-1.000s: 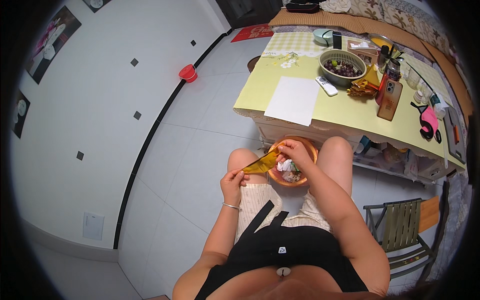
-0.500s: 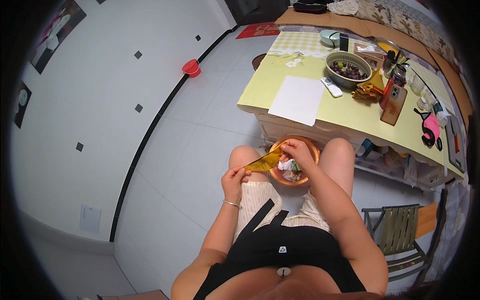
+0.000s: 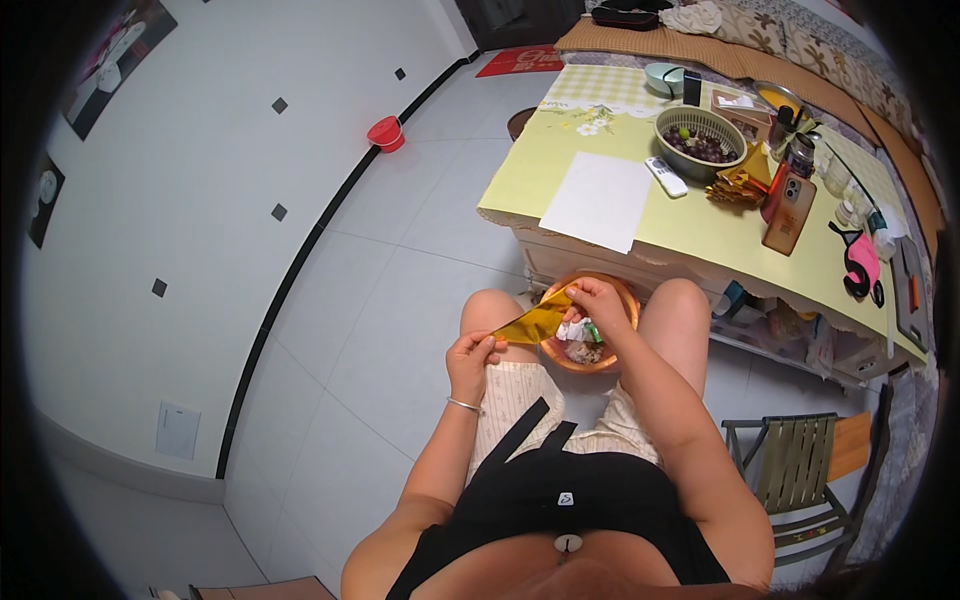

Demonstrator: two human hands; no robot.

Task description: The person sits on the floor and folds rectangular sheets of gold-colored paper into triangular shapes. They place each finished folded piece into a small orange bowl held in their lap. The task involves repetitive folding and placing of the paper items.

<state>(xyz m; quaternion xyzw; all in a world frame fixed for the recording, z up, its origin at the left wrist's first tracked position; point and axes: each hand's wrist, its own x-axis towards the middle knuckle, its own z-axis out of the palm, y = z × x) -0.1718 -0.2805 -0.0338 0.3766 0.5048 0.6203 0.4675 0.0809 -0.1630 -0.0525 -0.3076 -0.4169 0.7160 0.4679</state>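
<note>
Between my two hands stretches a shiny gold foil sheet [image 3: 535,322], folded into a long, tapering shape. My left hand [image 3: 470,358] pinches its narrow left end above my left thigh. At the upper right end, my right hand [image 3: 596,304] grips the foil between thumb and fingers. Under the foil and my right hand stands an orange bin [image 3: 572,366] between my knees, with white scraps and other waste inside. Part of the bin is hidden by the foil and my hand.
A table [image 3: 500,185] ahead bears a white paper sheet [image 3: 596,200], a white remote [image 3: 666,177], a basket of grapes [image 3: 700,152], folded gold foil pieces [image 3: 738,187] and a phone [image 3: 789,215]. A folding chair [image 3: 797,465] stands at my right. A red bucket [image 3: 385,134] sits by the wall.
Both hands keep their hold on the gold foil, which opens slightly wider at its lower edge. The whole view shifts a little.
</note>
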